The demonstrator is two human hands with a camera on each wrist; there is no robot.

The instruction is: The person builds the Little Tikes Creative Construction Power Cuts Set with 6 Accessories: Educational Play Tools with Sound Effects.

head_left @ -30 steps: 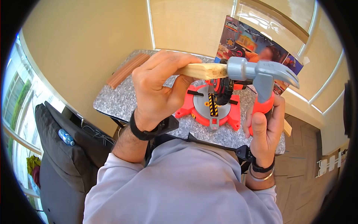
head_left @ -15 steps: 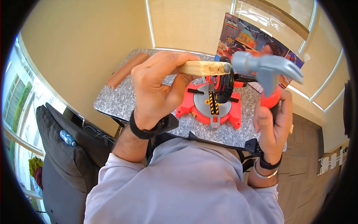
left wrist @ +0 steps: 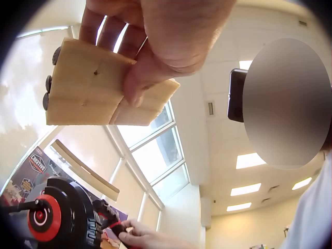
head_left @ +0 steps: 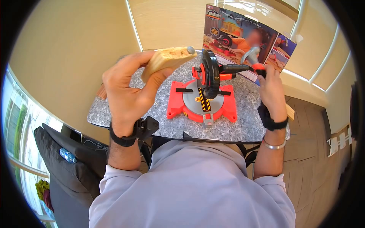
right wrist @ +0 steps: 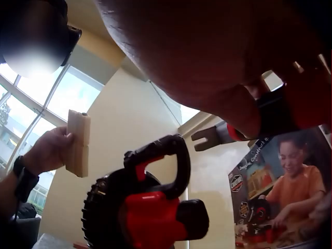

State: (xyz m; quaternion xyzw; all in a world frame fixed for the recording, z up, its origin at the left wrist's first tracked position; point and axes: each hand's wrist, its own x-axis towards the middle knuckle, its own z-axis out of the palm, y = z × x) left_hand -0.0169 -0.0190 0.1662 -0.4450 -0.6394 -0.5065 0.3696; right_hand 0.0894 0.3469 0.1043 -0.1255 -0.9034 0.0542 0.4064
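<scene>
My left hand (head_left: 127,89) pinches a pale wooden block (head_left: 167,62) between thumb and fingers, raised over the left part of the table. A round grey stud (head_left: 191,50) shows at the block's far corner. In the left wrist view, three dark round heads (left wrist: 47,83) stick out along one edge of the wood. My right hand (head_left: 273,89) grips the red-and-black handle of a toy claw hammer (head_left: 251,56), held to the right of a toy miter saw (head_left: 210,81). The hammer's grey forked claw (right wrist: 207,139) shows in the right wrist view, apart from the block.
The saw's red base (head_left: 176,104) stands on a speckled grey table (head_left: 159,127). Behind it leans a printed toy box (head_left: 235,34). Brown planks (head_left: 101,92) lie at the table's left edge, a wooden piece (head_left: 290,112) at the right. A dark sofa (head_left: 72,163) holds a bottle (head_left: 68,155).
The hammer has left the block's end, dropping away toward the box with my right hand. My left hand has moved left and tilted the block, and the head view has shifted.
</scene>
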